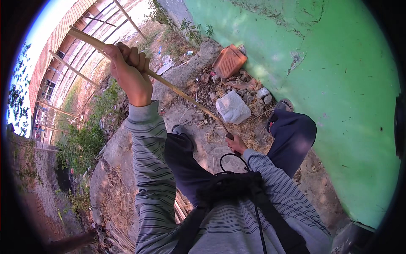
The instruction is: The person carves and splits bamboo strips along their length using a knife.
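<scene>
My left hand [132,74] is raised at the upper left, its fingers wrapped round a long, light wooden stick [179,91]. The stick slants down from the far left to my right hand [237,144], low between my knees. My right hand is closed on a dark brown handle [229,136], right at the stick's lower, thinner end. Whether a blade belongs to that handle, and how it meets the stick, I cannot make out. A crumpled white plastic bag [233,106] lies on the ground just beyond my right hand.
A green wall [338,106] stands close on the right. Along its foot lie an orange ridged container [229,61], rubble and dry grass. Bushes [82,148] grow at the left, with wooden poles [74,67] and a tiled-roof building [55,51] behind. My sandalled feet rest on uneven ground.
</scene>
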### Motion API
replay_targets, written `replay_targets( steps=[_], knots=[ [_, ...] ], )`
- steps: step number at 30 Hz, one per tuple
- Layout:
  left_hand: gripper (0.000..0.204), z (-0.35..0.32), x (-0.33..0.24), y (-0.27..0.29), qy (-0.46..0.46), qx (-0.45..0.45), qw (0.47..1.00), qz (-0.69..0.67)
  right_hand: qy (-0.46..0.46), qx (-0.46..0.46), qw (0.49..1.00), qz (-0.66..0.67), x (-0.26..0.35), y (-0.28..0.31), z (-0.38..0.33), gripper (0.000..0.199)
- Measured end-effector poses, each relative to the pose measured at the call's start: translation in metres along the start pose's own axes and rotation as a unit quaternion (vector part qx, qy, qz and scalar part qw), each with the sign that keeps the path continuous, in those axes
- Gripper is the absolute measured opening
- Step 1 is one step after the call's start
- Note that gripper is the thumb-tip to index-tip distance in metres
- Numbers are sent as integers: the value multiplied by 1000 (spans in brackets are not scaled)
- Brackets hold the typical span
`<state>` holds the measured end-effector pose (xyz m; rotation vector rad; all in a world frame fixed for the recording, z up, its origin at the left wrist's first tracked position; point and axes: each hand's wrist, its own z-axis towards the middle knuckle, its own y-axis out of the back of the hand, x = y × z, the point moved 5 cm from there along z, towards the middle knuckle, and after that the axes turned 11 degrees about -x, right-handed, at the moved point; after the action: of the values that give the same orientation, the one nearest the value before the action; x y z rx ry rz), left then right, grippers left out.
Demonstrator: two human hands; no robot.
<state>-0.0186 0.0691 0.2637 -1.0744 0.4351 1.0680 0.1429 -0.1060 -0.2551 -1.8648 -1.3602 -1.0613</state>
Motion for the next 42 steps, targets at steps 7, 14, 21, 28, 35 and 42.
replay_targets(
  steps=[7, 14, 21, 28, 35, 42],
  knots=[
    [49, 6, 6, -5, -10, -6, 1000, -3, -144, -67, 974, -159, -88, 41, 25, 31],
    [48, 26, 8, 20, -19, -14, 1000, 1, -87, -62, 992, -62, -56, 19, 14, 30],
    [44, 37, 13, 24, -16, 148, 989, -12, 8, 66, 994, 82, 77, -7, -23, 38],
    [31, 27, 15, 14, 16, 160, 986, -34, 88, 92, 981, 147, 221, 4, -75, 50],
    [23, 19, 24, -10, -29, 91, 995, -33, 126, 142, 970, 153, 295, -20, -164, 48],
    [21, 8, 22, -27, -98, 49, 994, 12, 132, 164, 971, 110, 314, -31, -186, 47]
  ],
)
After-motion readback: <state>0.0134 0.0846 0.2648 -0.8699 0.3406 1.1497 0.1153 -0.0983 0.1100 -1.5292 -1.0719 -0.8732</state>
